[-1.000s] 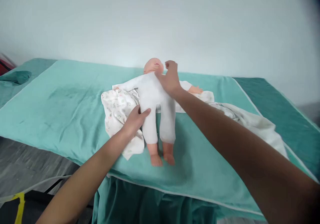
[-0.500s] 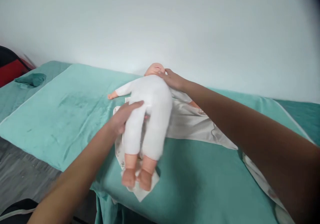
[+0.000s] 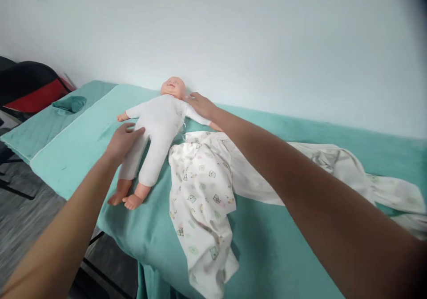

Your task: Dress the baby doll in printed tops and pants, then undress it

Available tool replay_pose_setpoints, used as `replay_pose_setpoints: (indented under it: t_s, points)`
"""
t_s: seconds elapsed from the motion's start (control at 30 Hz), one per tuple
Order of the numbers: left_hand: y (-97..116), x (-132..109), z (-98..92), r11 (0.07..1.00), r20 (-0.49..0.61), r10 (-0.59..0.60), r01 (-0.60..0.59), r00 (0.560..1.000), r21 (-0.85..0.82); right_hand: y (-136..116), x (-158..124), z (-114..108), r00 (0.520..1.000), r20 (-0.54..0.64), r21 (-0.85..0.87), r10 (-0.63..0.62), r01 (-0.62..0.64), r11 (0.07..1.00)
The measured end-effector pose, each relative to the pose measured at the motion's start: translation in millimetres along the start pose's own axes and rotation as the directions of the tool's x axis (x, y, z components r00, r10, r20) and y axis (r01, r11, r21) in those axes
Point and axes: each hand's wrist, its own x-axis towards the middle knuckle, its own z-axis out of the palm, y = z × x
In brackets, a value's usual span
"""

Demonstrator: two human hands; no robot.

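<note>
A baby doll [image 3: 158, 116] in white lies on its back on the green sheet, its arms spread and its feet toward me. My left hand [image 3: 125, 142] rests against the doll's hip and upper leg, fingers apart, not wrapped round it. Beside the doll's neck and shoulder is my right hand [image 3: 201, 106], open, with its fingertips close to the shoulder. Just right of the doll, a white cloth with animal prints [image 3: 203, 187] lies rumpled and hangs toward the bed's front edge.
More white cloth [image 3: 327, 156] stretches to the right under my right forearm. The green-covered bed [image 3: 267, 254] runs along a white wall [image 3: 233, 36]. A black and red chair [image 3: 36, 90] stands at the left, near a face hole [image 3: 70, 105] in the bed cover.
The doll has moved left off the printed cloth and now lies on the green sheet. Both hands moved left with it, and the left hand's fingers have loosened. The view has shifted too.
</note>
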Motion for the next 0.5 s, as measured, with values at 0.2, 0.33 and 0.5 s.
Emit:
replay_pose_setpoints:
  t_s: [0.2, 0.33, 0.5]
  points:
    - [55, -63, 86.0, 0.628, 0.323, 0.547, -0.633, 0.773, 0.453, 29, -123, -74, 0.924, -0.12, -0.417, 0.363, -0.378, 0.826]
    - [72, -77, 126.4, 0.568, 0.467, 0.346, -0.578, 0.814, 0.586, 11, -202, -99, 0.894, 0.103, -0.713, 0.437, -0.239, 0.659]
    - [100, -100, 126.3, 0.469, 0.47, 0.545, -0.717, 0.694, 0.515, -43, -266, -92, 0.974, 0.13, -0.708, 0.185, -0.039, 0.705]
